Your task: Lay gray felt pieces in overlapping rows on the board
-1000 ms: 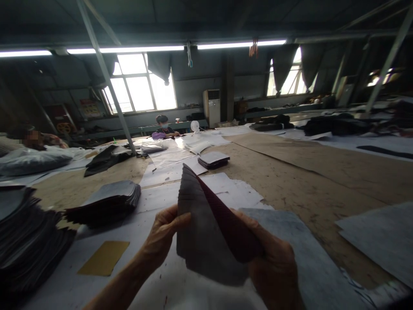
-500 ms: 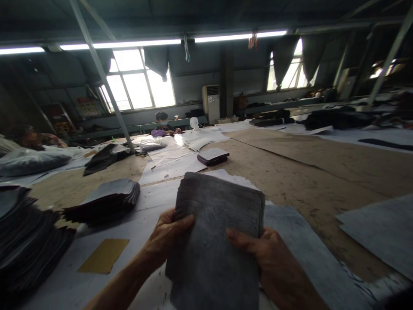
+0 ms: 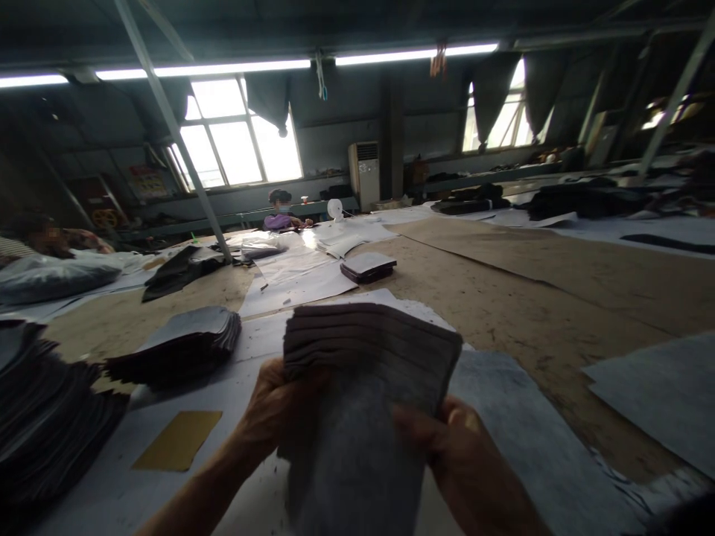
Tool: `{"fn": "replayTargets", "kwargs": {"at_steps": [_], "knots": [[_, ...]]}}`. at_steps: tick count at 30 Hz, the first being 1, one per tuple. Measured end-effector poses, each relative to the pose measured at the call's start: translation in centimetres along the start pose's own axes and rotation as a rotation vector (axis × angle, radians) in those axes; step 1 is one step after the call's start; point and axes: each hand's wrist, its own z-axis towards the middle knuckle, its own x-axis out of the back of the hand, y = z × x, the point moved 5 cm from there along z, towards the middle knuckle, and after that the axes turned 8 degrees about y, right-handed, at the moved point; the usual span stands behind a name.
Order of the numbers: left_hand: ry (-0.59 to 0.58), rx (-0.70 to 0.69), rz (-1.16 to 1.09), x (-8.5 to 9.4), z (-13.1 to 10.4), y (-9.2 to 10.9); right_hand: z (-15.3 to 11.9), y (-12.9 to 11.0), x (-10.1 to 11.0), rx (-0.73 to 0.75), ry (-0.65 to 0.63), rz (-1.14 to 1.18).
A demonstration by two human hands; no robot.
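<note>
Between my two hands is a stack of dark grey fabric pieces point(image 3: 363, 447), raised above the table. Its far edge is fanned, so several layers show as steps. My left hand point(image 3: 284, 402) is closed on the left edge, thumb on top and fingers hidden beneath. Gripping the right edge is my right hand point(image 3: 447, 432), its thumb pressed on the top piece and slightly blurred. Below and to the right lies a flat light grey fabric sheet point(image 3: 525, 424). To the left, a mustard-coloured card point(image 3: 177, 441) rests on white paper point(image 3: 134, 484).
A tall pile of dark pieces point(image 3: 50, 424) stands at the left, with a lower stack point(image 3: 179, 342) beyond it. A small stack point(image 3: 369, 266) sits farther ahead. A metal pole point(image 3: 173, 134) rises from the table. Two people sit across the table, one near a white fan point(image 3: 335, 209).
The stack has bent and spread at its far edge, so the layers now show as steps. Both hands have kept hold and shifted slightly left.
</note>
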Motion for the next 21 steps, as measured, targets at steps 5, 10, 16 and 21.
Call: {"fn": "replayTargets", "kwargs": {"at_steps": [5, 10, 16, 21], "knots": [[-0.028, 0.160, -0.055, -0.7, -0.4, -0.5, -0.4, -1.0, 0.9, 0.277, 0.362, -0.358], [-0.001, 0.346, -0.005, 0.1, -1.2, -0.8, 0.7, 0.7, 0.0, -0.054, 0.181, -0.097], [0.043, 0.274, 0.632, 4.6, -2.2, -1.1, 2.0, 2.3, -1.4, 0.120, 0.149, -0.848], [0.243, -0.103, 1.325, 7.5, -2.6, -1.0, -0.1, 1.2, -2.4, 0.914, 0.341, -1.345]]}}
